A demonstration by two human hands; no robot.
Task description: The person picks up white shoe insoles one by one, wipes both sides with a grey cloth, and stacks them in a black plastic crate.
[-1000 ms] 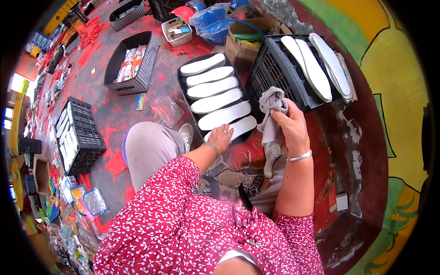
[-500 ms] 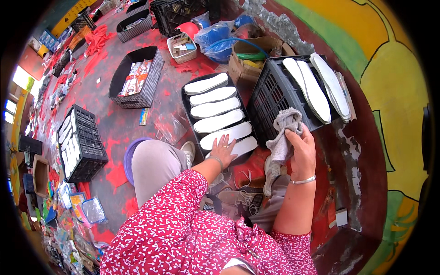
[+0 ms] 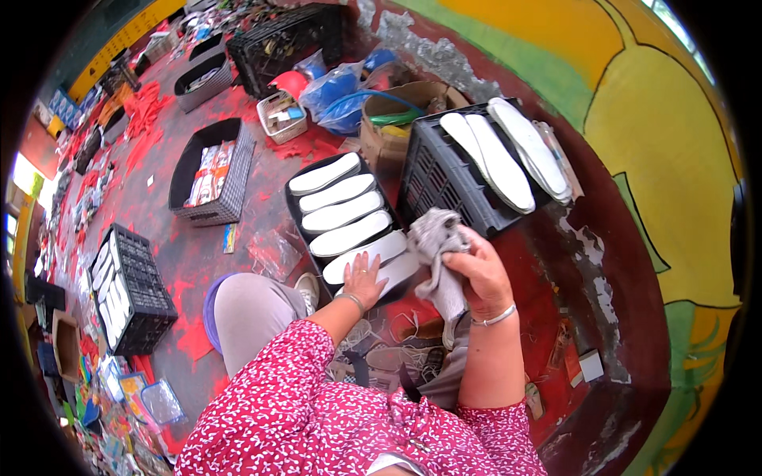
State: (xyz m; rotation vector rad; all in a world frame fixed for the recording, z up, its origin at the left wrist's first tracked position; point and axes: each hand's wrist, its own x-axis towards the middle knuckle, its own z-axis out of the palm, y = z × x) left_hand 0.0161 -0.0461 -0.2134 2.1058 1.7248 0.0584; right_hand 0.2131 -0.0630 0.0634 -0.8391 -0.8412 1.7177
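My left hand [image 3: 363,282] lies with its fingers spread on the nearest of several white shoe soles [image 3: 349,234], which rest in a row in a dark bin [image 3: 295,220] before me. Between the thumb and fingers of my right hand [image 3: 482,278] a crumpled grey cloth [image 3: 438,238] is pinched, hanging just right of the bin's near end. Farther right stands a black plastic crate [image 3: 425,170]. On its top lie more white soles [image 3: 496,166], some of them overlapping.
Shoes [image 3: 389,357] lie between my feet. A cardboard box [image 3: 381,131] stands behind the crate, near the painted wall [image 3: 659,151]. To the left are a grey woven basket [image 3: 230,186] with packets and another black crate [image 3: 147,297] holding white soles.
My right hand has moved left and slightly down with the cloth, closer to the bin. My left hand stays on the soles. The whole view has shifted.
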